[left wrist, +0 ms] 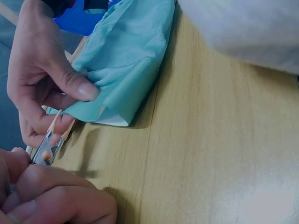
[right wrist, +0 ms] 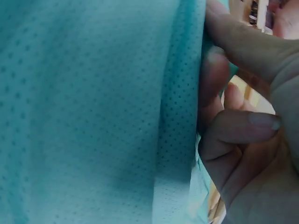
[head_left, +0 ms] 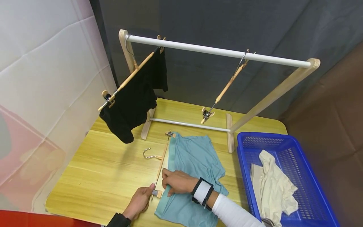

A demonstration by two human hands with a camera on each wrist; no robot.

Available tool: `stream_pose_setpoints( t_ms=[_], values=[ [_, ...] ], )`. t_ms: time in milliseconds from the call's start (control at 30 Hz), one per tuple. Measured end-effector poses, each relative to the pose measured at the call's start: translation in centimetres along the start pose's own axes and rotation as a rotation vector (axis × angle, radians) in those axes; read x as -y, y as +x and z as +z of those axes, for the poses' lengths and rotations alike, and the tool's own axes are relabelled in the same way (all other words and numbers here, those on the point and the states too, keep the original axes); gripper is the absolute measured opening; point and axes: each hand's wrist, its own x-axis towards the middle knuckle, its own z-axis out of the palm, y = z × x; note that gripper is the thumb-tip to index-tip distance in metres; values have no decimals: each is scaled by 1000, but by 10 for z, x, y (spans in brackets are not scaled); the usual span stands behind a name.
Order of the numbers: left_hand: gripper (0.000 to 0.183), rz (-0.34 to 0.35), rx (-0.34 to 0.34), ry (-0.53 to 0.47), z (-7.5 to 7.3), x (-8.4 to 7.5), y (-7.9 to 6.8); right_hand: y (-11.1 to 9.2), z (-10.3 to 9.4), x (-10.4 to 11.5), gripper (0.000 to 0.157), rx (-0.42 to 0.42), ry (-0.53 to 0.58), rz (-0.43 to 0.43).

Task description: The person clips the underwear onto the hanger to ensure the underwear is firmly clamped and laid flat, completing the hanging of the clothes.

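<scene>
blue basket (head_left: 265, 135) holds cream cloth (head_left: 276, 186); right hand (head_left: 179, 182) pinches teal garment (head_left: 195, 154)

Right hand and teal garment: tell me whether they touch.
Touching: the left wrist view shows the right hand pinching the edge of the teal garment.

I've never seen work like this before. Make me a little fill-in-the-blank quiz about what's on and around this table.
1. Seen from the head view, the loose clip hanger on the table lies to the ____ of the teal garment.
2. Altogether, ____ hangers hang from the white bar.
3. The hanging garment is ____ in colour.
4. The basket with cream cloth in it is ____ in colour.

Missing words: left; two; black; blue.
</scene>
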Motion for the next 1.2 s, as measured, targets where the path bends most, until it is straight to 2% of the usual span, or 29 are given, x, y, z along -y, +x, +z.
stream_pose_setpoints(
  t_ms=[167,300,400,500,700,967,1200],
  values=[
    [54,-5,-20,3,1,0,0,1,0,-8,8,7,146,-104],
    [53,2,-25,0,0,1,1,3,-3,-12,6,26,293,-160],
    [52,12,-22,-11,1,0,2,3,-6,-12,6,36,374,-142],
    [51,15,-26,-17,2,-1,2,4,-7,-9,5,50,427,-75],
    [51,9,-34,-23,3,-1,0,9,-6,-5,8,82,433,26],
    [52,2,-19,-31,3,2,2,17,-7,-1,9,94,426,28],
    [50,-15,-1,-32,1,1,2,21,-2,2,9,55,406,39]
  ],
)
